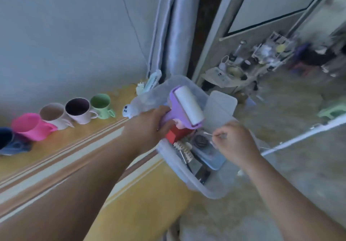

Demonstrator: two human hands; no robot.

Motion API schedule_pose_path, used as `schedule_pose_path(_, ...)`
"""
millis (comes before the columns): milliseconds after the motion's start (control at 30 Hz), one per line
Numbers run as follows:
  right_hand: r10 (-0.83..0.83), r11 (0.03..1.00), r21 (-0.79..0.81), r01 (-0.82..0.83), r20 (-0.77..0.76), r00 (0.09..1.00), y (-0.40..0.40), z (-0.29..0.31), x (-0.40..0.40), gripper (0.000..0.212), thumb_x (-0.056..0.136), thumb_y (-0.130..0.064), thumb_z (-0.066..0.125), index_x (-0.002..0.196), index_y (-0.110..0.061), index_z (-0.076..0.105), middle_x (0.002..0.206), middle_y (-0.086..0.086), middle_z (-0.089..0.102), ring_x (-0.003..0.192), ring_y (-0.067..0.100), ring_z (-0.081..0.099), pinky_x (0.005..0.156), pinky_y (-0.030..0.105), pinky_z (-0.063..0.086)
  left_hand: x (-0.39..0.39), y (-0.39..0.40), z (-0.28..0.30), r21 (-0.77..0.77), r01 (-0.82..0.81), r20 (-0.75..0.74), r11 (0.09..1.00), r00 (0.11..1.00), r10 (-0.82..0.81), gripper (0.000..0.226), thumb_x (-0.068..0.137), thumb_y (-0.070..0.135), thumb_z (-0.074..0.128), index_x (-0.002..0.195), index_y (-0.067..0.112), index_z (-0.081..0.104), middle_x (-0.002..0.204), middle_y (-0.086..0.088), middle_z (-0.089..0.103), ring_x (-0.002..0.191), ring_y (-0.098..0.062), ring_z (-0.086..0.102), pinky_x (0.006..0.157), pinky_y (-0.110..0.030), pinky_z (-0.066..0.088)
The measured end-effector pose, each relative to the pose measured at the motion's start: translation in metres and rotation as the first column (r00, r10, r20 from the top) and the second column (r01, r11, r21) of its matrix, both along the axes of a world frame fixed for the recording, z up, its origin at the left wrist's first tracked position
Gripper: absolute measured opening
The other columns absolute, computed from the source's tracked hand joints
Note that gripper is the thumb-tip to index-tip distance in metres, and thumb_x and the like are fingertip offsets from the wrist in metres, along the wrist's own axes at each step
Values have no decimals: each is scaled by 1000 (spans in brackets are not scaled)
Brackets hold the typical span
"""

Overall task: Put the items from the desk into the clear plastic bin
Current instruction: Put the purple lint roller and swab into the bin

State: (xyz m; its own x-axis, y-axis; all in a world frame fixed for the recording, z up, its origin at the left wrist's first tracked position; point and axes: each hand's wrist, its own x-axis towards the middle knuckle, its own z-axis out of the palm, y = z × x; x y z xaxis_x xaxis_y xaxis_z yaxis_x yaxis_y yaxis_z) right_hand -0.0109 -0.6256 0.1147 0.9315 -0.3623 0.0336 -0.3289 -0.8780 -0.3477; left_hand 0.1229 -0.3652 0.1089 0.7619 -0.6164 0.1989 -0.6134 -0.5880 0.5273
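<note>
Left hand (148, 122) fingers (167, 124) clamped round the handle of a lilac lint roller (184, 107) with a white roll, over the clear plastic bin (179, 167) at the table (78, 147) edge. Right hand (234, 141) fingers pinching a thin white stick (208, 134) above the bin. Tube (152, 81) lettering too blurred to read.

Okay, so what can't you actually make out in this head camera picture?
- Thin item pinched in the right hand: too small and blurred to name.
- Red box: partly covered by the left hand and purple lint roller.
- Dark blue cup: cut off by the left edge.
- Far shelf clutter: blurred.
</note>
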Motion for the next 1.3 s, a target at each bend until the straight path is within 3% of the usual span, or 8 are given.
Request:
schedule_pose_path(133,-28,999,-42,18,-267,963,-45,-38,-19,13,88,-22,67,80,-22,77,83,3,74,85,29,69,70,38,55,9,-85,-27,277,120,169,953,971,-171,52,91,59,41,110,22,72,95,-9,64,89,-36,61,72,-41,51)
schedule_pose_path(267,-41,996,-90,-1,-464,885,-61,-74,-9,15,94,-24,65,94,-14,76,85,6,72,89,33,72,67,33,51,1,-114,-69,612,169,3,773,976,-216,37,97,54,46,120,33,67,116,-6,61,112,-32,57,91,-39,45)
schedule_pose_path(433,-46,999,-39,32,-440,897,-80,-96,12,17,102,-29,63,97,-14,71,88,6,67,87,31,69,66,32,43,-18,-124,-77,709,248,-98,661,962,-255,44,96,57,49,134,36,59,118,2,65,133,-27,46,100,-41,42)
schedule_pose_path(767,-40,989,129,67,-205,978,-86,-100,33,10,95,-19,67,85,-20,69,73,-2,64,68,25,56,55,32,38,-23,-138,-71,757,391,-230,523,909,-346,44,84,51,71,126,37,69,118,8,66,117,-24,51,97,-38,34)
schedule_pose_path(867,-105,965,239,110,-34,994,-81,-92,34,6,96,-20,71,91,-19,75,80,-3,75,70,23,66,60,36,54,-21,-133,-70,709,411,-245,574,906,-346,38,86,52,68,122,41,70,111,11,69,113,-21,51,93,-37,33)
schedule_pose_path(967,-121,953,275,127,-39,992,-77,-91,36,7,94,-17,73,88,-19,74,78,-5,75,70,20,66,60,34,52,-19,-130,-67,537,412,-239,736,911,-336,28,92,45,61,117,42,73,108,11,70,109,-20,56,92,-34,41)
schedule_pose_path(1100,-74,948,297,111,-131,989,-77,-102,39,15,93,-15,73,81,-23,68,76,-5,72,69,18,65,59,35,54,-14,-121,-70,357,103,35,928,992,-124,27,79,33,68,105,35,75,108,-1,60,98,-27,56,83,-44,54)
schedule_pose_path(1300,68,936,352,-8,-160,985,-79,-106,35,4,96,-23,69,99,-25,71,100,-8,63,88,14,62,73,30,52,-14,-117,-75,305,-119,108,945,990,90,60,73,21,73,131,30,62,145,-12,47,129,-40,45,104,-58,42)
